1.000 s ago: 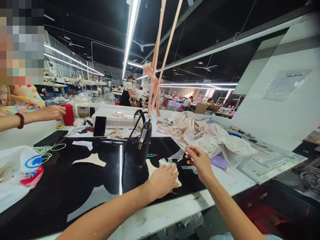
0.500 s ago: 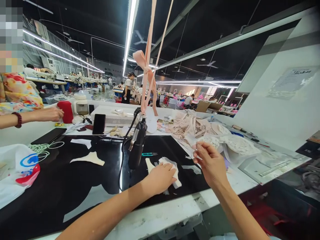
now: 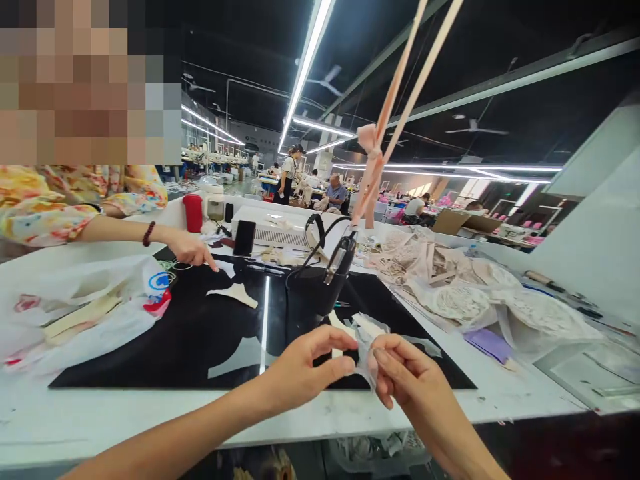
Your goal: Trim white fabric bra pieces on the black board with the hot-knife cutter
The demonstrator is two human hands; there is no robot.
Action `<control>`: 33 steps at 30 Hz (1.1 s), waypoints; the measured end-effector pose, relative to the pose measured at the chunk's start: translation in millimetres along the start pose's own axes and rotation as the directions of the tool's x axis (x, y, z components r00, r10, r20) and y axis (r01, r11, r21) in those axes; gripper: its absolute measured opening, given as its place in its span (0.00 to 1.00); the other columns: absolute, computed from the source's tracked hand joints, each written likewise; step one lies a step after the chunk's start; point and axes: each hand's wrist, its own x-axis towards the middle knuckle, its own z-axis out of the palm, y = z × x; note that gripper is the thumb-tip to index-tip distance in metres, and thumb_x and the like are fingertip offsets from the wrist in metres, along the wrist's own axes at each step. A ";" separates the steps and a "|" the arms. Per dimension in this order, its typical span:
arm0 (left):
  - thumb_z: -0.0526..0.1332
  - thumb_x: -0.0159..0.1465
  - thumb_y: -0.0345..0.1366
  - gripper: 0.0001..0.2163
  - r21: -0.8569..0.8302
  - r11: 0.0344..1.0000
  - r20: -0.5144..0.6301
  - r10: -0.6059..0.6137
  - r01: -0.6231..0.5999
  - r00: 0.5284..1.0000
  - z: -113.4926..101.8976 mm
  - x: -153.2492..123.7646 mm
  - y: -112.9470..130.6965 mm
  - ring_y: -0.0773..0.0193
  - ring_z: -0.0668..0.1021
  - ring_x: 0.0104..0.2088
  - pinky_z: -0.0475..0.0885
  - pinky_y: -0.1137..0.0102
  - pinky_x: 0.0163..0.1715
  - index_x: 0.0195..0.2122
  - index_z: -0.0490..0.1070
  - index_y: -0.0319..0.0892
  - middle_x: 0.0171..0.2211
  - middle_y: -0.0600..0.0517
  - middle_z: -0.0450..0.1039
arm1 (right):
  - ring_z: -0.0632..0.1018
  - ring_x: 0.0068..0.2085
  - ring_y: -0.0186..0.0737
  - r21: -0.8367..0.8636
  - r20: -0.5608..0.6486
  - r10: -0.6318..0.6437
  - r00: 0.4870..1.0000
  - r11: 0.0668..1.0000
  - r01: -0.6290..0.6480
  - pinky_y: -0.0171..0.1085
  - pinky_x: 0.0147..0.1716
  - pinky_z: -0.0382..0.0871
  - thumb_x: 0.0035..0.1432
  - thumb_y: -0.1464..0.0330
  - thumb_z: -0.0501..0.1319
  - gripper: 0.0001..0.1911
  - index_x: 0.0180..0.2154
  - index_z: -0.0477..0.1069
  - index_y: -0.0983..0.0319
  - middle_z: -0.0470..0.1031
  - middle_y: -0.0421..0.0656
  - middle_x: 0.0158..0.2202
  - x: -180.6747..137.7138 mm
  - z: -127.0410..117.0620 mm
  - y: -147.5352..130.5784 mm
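Over the black mat (image 3: 190, 360), a thin, sheer whitish fabric piece (image 3: 366, 347) is between my hands. My right hand (image 3: 420, 380) pinches its right side between thumb and fingers. At the left edge, thumb and index fingertip of my left hand (image 3: 300, 367) close on the fabric. Just behind lies a cream cut fabric piece (image 3: 340, 323), partly covered. Another cream piece (image 3: 234, 293) and a sheer grey-white piece (image 3: 237, 357) lie farther left. Close behind my hands, a black hand-held tool (image 3: 340, 270) with a cable hangs from a pink strap (image 3: 371, 173).
A co-worker's hand (image 3: 190, 250) points at a small white piece (image 3: 227, 269) on the mat. At left lies a white plastic bag (image 3: 120, 273); at right, a heap of beige fabric parts (image 3: 415, 260). A phone (image 3: 245, 238) leans against a white box (image 3: 280, 230).
My left hand has risen from the mat and meets my right hand at the sheer fabric. The co-worker's hand has moved from the red cup onto the mat. The camera view has turned left.
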 end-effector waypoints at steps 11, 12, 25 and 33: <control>0.72 0.54 0.49 0.18 -0.198 0.936 -0.083 -0.313 0.293 0.946 -20.5 -48.3 -0.9 0.70 0.71 0.24 0.72 0.70 0.30 0.31 0.74 0.38 0.24 0.55 0.72 | 0.73 0.28 0.30 0.232 -0.088 0.273 0.958 0.941 -0.247 0.25 0.18 0.63 0.47 0.54 0.77 0.26 0.45 0.78 0.58 0.79 0.43 0.39 -12.7 38.1 42.1; 0.72 0.54 0.49 0.18 -0.198 0.936 -0.102 -0.313 0.290 0.944 -22.9 -51.3 -1.3 0.71 0.70 0.23 0.73 0.70 0.29 0.32 0.74 0.38 0.25 0.55 0.72 | 0.74 0.29 0.31 0.260 -0.078 0.337 0.938 0.916 -0.307 0.25 0.17 0.64 0.48 0.52 0.76 0.27 0.45 0.77 0.58 0.80 0.44 0.39 -16.0 39.3 48.1; 0.65 0.63 0.46 0.14 -0.029 0.959 -0.199 -0.281 0.281 0.939 -29.1 -68.1 -3.7 0.75 0.64 0.17 0.64 0.77 0.17 0.34 0.74 0.39 0.22 0.58 0.66 | 0.65 0.24 0.27 0.051 0.212 0.369 0.905 0.920 -0.387 0.27 0.22 0.65 0.43 0.48 0.76 0.25 0.26 0.76 0.63 0.68 0.38 0.24 -39.0 73.1 68.0; 0.67 0.61 0.50 0.16 -0.170 0.923 -0.191 -0.375 0.346 0.907 -29.0 -71.2 -3.1 0.76 0.60 0.15 0.61 0.79 0.15 0.34 0.74 0.39 0.19 0.61 0.63 | 0.66 0.23 0.27 0.010 0.219 0.370 0.903 0.924 -0.382 0.29 0.23 0.62 0.45 0.48 0.75 0.24 0.27 0.78 0.63 0.72 0.39 0.25 -43.7 67.2 78.4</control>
